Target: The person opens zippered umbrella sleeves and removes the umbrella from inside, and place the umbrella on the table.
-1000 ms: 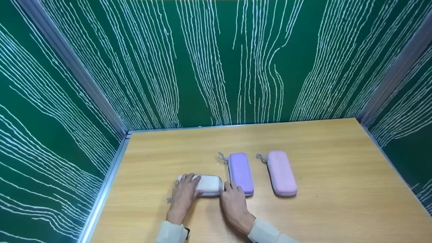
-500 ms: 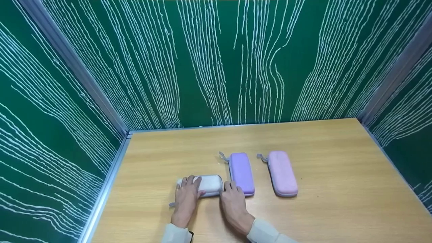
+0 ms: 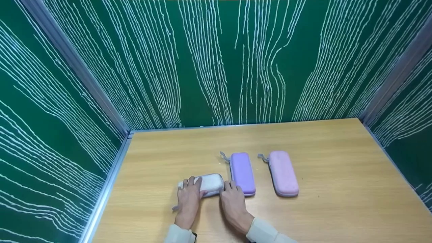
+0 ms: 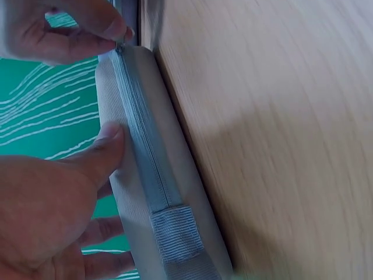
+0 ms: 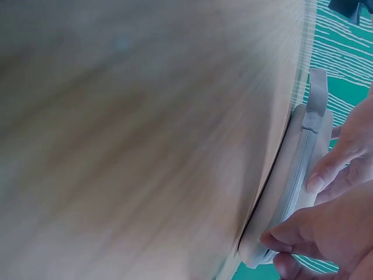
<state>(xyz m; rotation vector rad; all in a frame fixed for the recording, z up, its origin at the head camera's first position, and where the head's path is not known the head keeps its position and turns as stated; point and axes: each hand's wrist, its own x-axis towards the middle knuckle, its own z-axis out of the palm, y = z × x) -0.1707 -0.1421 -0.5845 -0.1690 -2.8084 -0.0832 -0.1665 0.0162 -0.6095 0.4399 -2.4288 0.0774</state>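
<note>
A white zip case lies at a slant on the table. My left hand grips its left part, fingers over the top and thumb against the near side. At the case's right end, my right hand pinches the small zipper pull between thumb and fingertips. In the left wrist view the grey zipper looks closed from there down to a ribbed fabric loop. That loop sticks out past the left end. Right beside my right fingers lies a purple zip case.
Farther right is a pink zip case, with a grey loop at its far end like the purple one. Green panels with white wavy lines enclose the wooden table at the back and both sides.
The white case has turned slightly, its loop end swinging toward me. My left hand has shifted a little right and nearer with it. The right hand stays at the zipper end.
</note>
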